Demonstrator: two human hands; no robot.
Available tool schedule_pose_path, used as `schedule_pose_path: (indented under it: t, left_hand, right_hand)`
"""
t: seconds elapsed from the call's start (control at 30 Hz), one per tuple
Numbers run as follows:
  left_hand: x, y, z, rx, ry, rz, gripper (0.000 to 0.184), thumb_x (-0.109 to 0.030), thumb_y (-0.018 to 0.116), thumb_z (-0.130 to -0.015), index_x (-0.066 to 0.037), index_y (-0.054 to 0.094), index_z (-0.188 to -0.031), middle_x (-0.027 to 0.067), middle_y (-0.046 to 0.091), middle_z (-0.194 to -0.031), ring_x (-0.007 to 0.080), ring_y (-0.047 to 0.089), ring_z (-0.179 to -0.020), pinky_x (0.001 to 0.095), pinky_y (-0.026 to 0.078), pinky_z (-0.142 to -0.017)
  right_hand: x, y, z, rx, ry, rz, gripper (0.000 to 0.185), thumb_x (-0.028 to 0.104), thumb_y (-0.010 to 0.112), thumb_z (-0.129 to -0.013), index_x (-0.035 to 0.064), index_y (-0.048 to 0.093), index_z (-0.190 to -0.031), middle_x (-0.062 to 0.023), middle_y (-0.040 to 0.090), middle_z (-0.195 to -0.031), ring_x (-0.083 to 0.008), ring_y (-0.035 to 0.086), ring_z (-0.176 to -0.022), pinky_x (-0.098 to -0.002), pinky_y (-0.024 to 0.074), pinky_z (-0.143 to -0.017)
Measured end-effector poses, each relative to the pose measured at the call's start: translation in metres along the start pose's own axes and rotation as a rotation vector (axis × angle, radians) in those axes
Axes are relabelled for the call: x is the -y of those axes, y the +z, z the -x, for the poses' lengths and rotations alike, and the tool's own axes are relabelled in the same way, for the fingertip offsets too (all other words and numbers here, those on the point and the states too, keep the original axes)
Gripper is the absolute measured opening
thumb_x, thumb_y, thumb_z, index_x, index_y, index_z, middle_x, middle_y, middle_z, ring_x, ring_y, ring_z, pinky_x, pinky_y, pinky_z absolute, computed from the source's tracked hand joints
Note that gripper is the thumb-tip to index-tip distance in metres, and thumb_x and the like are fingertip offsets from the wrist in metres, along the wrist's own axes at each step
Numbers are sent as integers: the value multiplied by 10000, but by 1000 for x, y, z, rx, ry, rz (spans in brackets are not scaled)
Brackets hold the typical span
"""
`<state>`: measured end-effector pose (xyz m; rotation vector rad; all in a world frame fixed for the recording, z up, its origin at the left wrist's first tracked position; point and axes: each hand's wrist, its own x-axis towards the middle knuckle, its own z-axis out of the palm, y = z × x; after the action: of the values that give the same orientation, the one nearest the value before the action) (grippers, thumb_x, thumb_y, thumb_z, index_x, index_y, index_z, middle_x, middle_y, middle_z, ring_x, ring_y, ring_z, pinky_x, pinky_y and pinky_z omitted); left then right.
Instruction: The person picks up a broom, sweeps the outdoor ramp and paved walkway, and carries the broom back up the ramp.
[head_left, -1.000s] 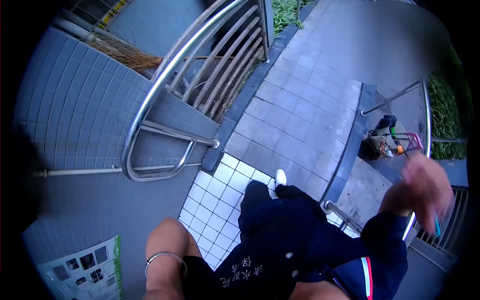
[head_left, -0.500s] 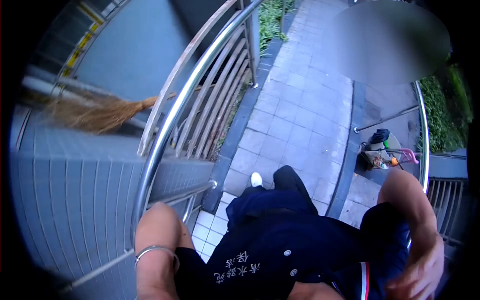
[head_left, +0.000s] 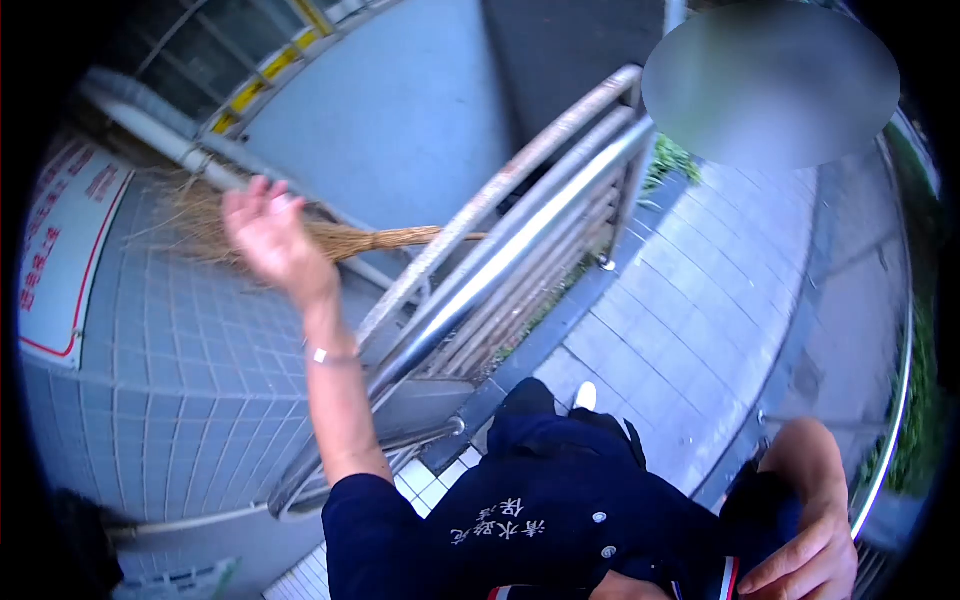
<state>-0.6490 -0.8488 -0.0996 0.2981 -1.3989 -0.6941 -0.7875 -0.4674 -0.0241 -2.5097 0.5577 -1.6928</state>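
The left hand [head_left: 268, 235], fingers loosely spread, overlaps the bristles of the broom [head_left: 345, 240]; contact is unclear. The broom lies at left, its handle running right behind the metal railing [head_left: 535, 215]. Near right, the right hand [head_left: 810, 560] is bent-fingered; its grip cannot be told.

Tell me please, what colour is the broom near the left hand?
The broom is straw-brown; it shows best in the head view.
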Motion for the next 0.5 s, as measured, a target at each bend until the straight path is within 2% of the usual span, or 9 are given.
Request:
schedule_pose_path:
  t: [0.07, 0.1, 0.17, 0.23, 0.3, 0.37, 0.4, 0.43, 0.5]
  left_hand:
    - [91, -29, -2, -169, -386, -224, 578, -73, 540, -765, 9, 215, -1237, 162, 334, -1207, 212, 411, -1023, 305, 376, -843]
    - [124, -44, 0, -246, -530, -325, 590, -77, 565, -742, 29, 240, -1223, 161, 362, -1193, 219, 408, -1039, 322, 355, -872]
    - [200, -98, 14, -309, -738, -171, 528, -76, 596, -704, 89, 342, -1136, 166, 470, -1098, 223, 472, -973, 316, 393, -837]
    - [245, -136, 37, -486, -675, -342, 524, -115, 658, -669, 98, 410, -1078, 157, 480, -1099, 224, 496, -938, 337, 428, -789]
    - [264, -163, 46, -584, -884, -431, 503, -220, 698, -647, 83, 511, -1003, 131, 533, -1003, 207, 502, -881, 330, 417, -791]
    - [216, -134, 39, -389, -1033, -328, 596, -351, 650, -675, 70, 483, -1062, 116, 513, -1038, 208, 481, -906, 329, 379, -826]
    - [296, -200, 49, -19, -712, -257, 576, -368, 564, -744, 60, 447, -1112, 106, 463, -1120, 203, 429, -996, 330, 334, -879]
    - [319, -183, 45, 4, -750, -323, 558, -363, 557, -749, 56, 451, -1101, 101, 462, -1090, 200, 428, -968, 324, 338, -856]
    - [351, -121, 32, 22, -782, -404, 523, -355, 543, -758, 49, 458, -1079, 92, 460, -1031, 192, 428, -911, 311, 344, -810]
  right_hand:
    - [-13, -14, 0, -46, 120, -31, 216, 165, 360, -838, 82, 463, -1008, 20, 542, -655, -91, 525, -497, -307, 504, -643]
    - [-24, -22, 4, -13, -9, -13, 428, 280, 344, -869, 87, 276, -1245, 6, 558, -693, -115, 538, -509, -328, 504, -675]
    - [-38, -42, 8, 29, 3, -73, 447, 282, 393, -837, 94, 287, -1229, -4, 556, -701, -131, 536, -537, -339, 491, -682]
    - [-43, -56, 10, 74, 83, -157, 494, 284, 492, -772, 107, 310, -1196, -24, 551, -718, -164, 531, -593, -360, 466, -696]
    - [-40, -59, 9, 85, 200, -164, 551, 287, 592, -708, 121, 332, -1164, -43, 547, -735, -196, 527, -649, -381, 441, -710]
    - [-37, -55, 2, 34, 337, 1, 581, 289, 641, -676, 128, 343, -1148, -53, 544, -744, -212, 524, -677, -391, 428, -718]
    - [-46, -63, 3, 146, 310, -44, 413, 259, 580, -734, 105, 416, -1081, -54, 559, -811, -190, 533, -659, -352, 428, -696]
    - [-51, -71, 8, 249, 308, -79, 267, 229, 519, -792, 83, 489, -1014, -55, 574, -879, -167, 542, -641, -313, 428, -674]
    - [-57, -58, 22, 144, 401, 61, 246, 215, 534, -799, 36, 546, -967, -58, 563, -852, -141, 532, -615, -278, 422, -601]
